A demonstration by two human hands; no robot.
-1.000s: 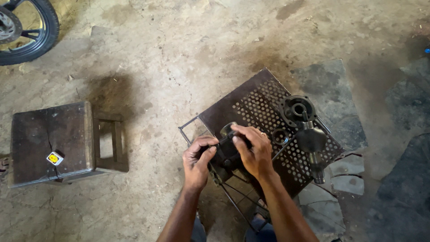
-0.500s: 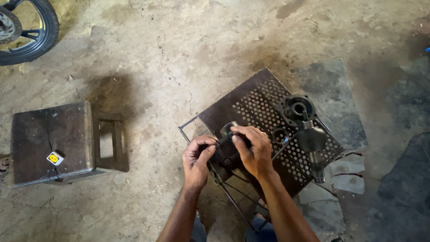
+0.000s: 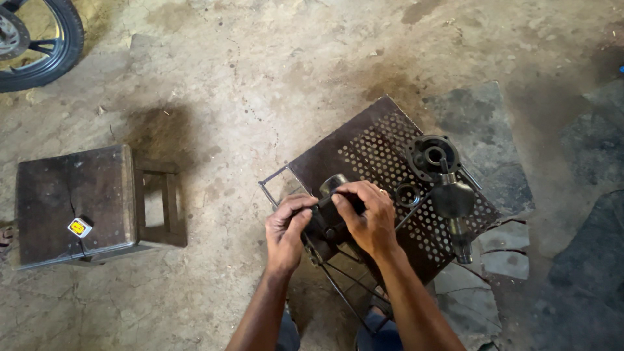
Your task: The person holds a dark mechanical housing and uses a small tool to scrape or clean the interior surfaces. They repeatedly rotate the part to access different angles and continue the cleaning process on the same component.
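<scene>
While it rests on the near edge of a perforated metal stand (image 3: pixel 364 153), a dark metal part (image 3: pixel 330 221) is clasped between the left hand (image 3: pixel 286 231) and right hand (image 3: pixel 367 218), seemingly steadied by the stand, with other dark parts (image 3: pixel 432 156) lying just beside.

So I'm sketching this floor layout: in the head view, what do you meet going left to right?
Wheel → dark wooden stool → left hand → right hand → round black housing → dark stone slabs.
</scene>
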